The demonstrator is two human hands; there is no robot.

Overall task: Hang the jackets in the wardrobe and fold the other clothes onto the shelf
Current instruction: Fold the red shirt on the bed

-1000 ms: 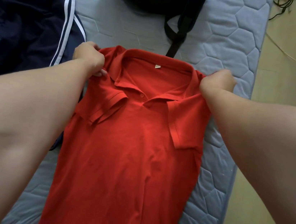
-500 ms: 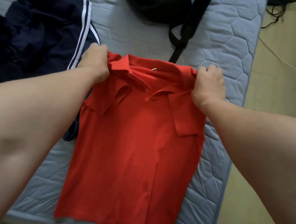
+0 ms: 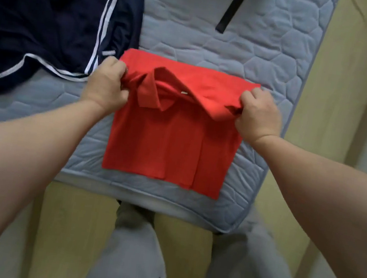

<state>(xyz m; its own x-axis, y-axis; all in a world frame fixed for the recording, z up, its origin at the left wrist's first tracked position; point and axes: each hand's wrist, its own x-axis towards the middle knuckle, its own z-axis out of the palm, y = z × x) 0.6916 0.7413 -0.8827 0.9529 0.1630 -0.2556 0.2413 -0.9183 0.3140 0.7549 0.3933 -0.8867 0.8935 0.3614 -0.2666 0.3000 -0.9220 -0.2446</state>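
The red cotton polo shirt (image 3: 170, 141) lies on the pale blue quilted mattress (image 3: 269, 64) near its front edge, doubled over into a rough rectangle with the collar end brought toward the person; the collar flaps stand crumpled along the upper fold, a small white tag showing between them; the lower hem is slightly uneven, one panel hanging lower at the right. The left hand (image 3: 106, 86) is clenched on the shirt's left shoulder corner; the right hand (image 3: 259, 116) is clenched on the right shoulder corner, fabric bunched under the fingers. Just beside the shirt to the left lies a dark navy jacket with white side stripes (image 3: 53, 19), rumpled, smooth and slightly glossy; a black flat strap (image 3: 232, 12) trails on the mattress above; the mattress surface is stitched in irregular pebble shapes; grey trouser legs (image 3: 138, 261) stand on the yellowish floor (image 3: 69, 217) below.
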